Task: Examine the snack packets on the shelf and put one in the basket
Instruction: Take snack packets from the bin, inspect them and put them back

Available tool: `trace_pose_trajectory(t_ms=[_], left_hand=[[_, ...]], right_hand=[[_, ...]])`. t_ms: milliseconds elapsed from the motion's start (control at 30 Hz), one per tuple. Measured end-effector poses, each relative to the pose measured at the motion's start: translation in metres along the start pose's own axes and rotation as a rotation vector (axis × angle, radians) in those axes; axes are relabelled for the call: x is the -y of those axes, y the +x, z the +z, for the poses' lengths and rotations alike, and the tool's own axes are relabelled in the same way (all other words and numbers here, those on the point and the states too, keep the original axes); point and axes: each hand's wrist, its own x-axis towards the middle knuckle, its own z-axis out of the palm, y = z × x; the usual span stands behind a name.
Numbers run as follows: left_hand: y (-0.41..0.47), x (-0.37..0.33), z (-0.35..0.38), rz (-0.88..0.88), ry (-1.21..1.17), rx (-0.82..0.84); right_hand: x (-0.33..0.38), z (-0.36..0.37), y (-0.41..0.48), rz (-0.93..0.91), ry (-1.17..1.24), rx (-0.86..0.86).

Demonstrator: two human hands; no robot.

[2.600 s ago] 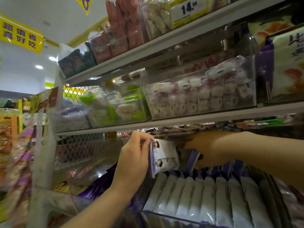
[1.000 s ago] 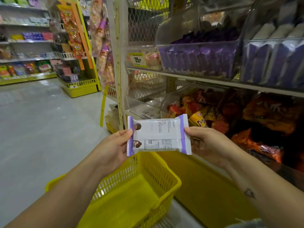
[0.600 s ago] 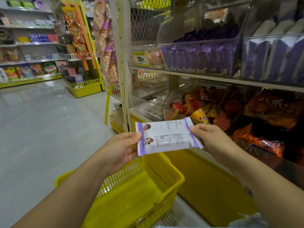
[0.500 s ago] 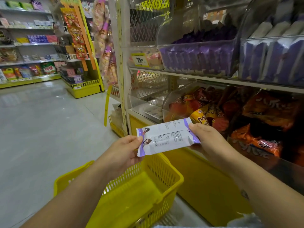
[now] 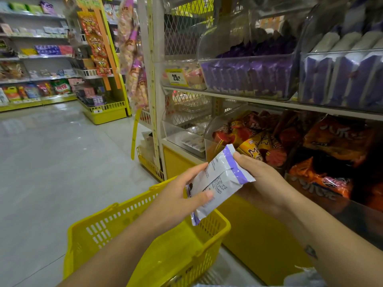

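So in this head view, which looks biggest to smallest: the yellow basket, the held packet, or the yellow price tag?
1. yellow basket, clearly the largest.
2. packet, next.
3. price tag, smallest, though it sits farther from the camera, so its true size is unsure.

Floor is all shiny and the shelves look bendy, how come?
Head view: light reflects as pale streaks on the glossy floor; the wide-angle lens bows the shelf; the orange bags low on the right sit in shade; the print on the packet is too soft to read.
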Motion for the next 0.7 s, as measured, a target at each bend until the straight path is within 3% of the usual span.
trace_pose_trajectory(t_ms=[233, 467, 700], left_hand=[[0.0, -0.005, 0.013, 0.024, -0.207, -0.096], [0.005, -0.012, 0.021, -0.09, -0.521, -0.2], [0.004, -0.014, 0.023, -0.126, -0.329, -0.198]], right_hand=[[-0.001, 0.007, 0.001, 0.008, 0.232, 0.077], [-0.013, 0.026, -0.002, -0.127, 0.062, 0.181], [-0.022, 0.034, -0.001, -0.106, -0.002, 0.119]])
